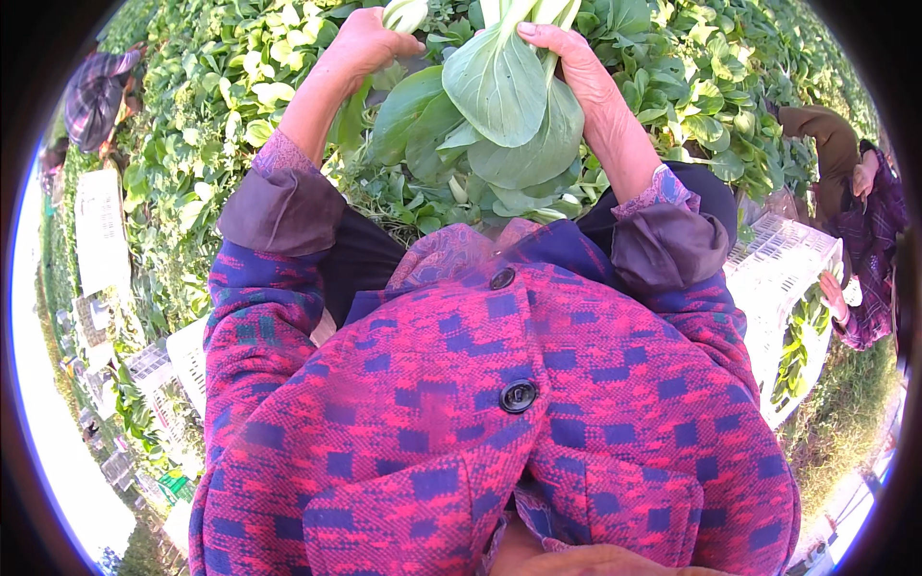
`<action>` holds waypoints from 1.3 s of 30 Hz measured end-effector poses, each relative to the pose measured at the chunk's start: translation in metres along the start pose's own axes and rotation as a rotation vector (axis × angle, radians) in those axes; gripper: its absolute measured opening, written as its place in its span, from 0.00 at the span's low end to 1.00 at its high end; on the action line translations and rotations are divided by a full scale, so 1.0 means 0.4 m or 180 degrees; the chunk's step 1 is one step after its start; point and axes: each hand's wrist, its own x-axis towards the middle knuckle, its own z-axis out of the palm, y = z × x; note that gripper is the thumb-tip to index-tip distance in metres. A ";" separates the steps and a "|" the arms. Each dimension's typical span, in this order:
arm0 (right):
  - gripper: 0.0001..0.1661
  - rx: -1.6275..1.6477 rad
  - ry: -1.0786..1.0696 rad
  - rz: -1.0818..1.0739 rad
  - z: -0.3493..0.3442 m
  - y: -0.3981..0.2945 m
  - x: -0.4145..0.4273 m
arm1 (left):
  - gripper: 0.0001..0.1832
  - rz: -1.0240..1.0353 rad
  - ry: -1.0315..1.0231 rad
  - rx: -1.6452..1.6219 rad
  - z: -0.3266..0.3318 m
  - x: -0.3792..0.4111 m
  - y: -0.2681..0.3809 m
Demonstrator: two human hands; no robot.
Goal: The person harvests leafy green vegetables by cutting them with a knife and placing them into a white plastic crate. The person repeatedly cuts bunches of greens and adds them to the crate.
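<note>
At the top, right of centre, my right hand (576, 61) grips the pale stalks of a pak choi bunch (497, 86). Its broad green leaves hang down towards my lap. My left hand (364, 43), to the left and apart from it, is closed around another pak choi (405, 14). That one's whitish stalk end shows past my fingers, near the upper picture edge. Cut off by the same edge are the upper ends of the stalks in my right hand. Beneath the hanging leaves, low greens and small weeds (418, 205) cover the ground.
Dense leafy plants (216, 93) spread ahead and to both sides. A white plastic crate (785, 252) with greens stands at my right, beside a person in a purple checked garment (868, 237). Further white crates (101, 230) line the left, where another person (97, 97) bends over.
</note>
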 end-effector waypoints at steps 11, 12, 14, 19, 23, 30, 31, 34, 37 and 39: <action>0.24 -0.1413 0.0875 -0.0617 -0.013 0.067 0.047 | 0.24 0.0766 -0.0102 -0.2601 0.060 -0.104 0.126; 0.24 -0.1480 0.0845 -0.0668 -0.008 0.076 0.050 | 0.23 0.0948 -0.0065 -0.2663 0.076 -0.102 0.128; 0.26 -0.1764 0.0775 -0.0550 0.001 0.080 0.049 | 0.23 0.1117 0.0117 -0.2589 0.093 -0.084 0.119; 0.13 -0.1563 0.0464 -0.0538 0.016 0.092 0.059 | 0.21 0.1362 0.0589 -0.1582 0.103 -0.075 0.109; 0.13 -0.2080 0.0597 -0.0364 -0.058 0.110 0.084 | 0.15 0.0737 -0.0360 -0.1900 0.066 -0.077 0.110; 0.21 -0.4767 0.1423 -0.0278 -0.079 0.117 0.075 | 0.07 -0.0322 -0.1848 -0.4047 -0.012 -0.022 -0.018; 0.21 -0.4536 0.1382 -0.0053 -0.090 0.117 0.073 | 0.07 -0.0188 -0.1845 -0.4183 -0.031 -0.024 -0.015; 0.17 -0.3845 0.1033 0.0497 -0.123 0.120 0.077 | 0.13 0.0210 -0.0274 -0.1328 -0.061 -0.083 0.057; 0.16 -0.2830 0.0768 -0.0220 -0.112 0.139 0.072 | 0.14 0.1120 0.1508 0.1850 -0.032 -0.089 0.020; 0.15 -0.2737 0.0787 -0.0278 -0.093 0.146 0.079 | 0.14 -0.0226 -0.0024 -0.0283 -0.037 -0.089 0.075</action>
